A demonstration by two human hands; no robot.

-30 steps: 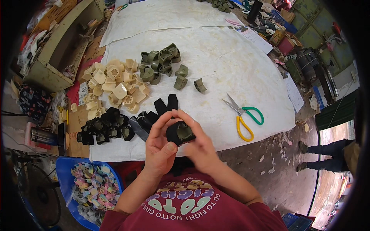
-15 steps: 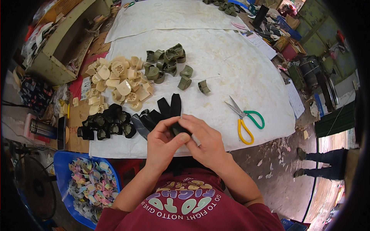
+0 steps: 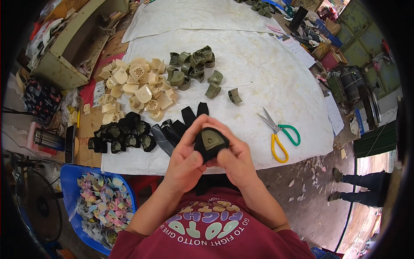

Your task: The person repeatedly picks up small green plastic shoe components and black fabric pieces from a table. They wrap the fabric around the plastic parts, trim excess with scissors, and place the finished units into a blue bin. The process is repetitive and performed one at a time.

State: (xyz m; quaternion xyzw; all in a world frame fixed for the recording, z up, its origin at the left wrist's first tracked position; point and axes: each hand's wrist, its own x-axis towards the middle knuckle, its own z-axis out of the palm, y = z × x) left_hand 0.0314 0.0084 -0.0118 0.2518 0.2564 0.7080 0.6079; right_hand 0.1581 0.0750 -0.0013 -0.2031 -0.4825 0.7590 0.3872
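Observation:
Between both hands, near the table's front edge, is an olive plastic shoe heel [image 3: 210, 140] with black fabric wrapped round its sides. My left hand [image 3: 186, 162] grips its left side, thumb pressed near the lower edge. On the other side my right hand [image 3: 237, 162] holds it, its thumb on the black cover. Just beyond my hands lie black fabric strips [image 3: 188, 115]. Several black-covered heels [image 3: 125, 136] are grouped to the left. Bare olive heels [image 3: 192, 67] and a pile of beige heels [image 3: 138, 88] sit farther back.
Scissors [image 3: 276, 134] with one yellow and one green handle lie open on the white table cover [image 3: 267, 86], to the right. A blue bin [image 3: 71, 203] of colourful pieces stands at the lower left. A metal flask [image 3: 47, 139] is left; another person's legs [image 3: 362, 190] show right.
My hands have turned the heel so its olive face, ringed by black fabric, now shows. It was mostly hidden by my fingers before. The view has shifted slightly.

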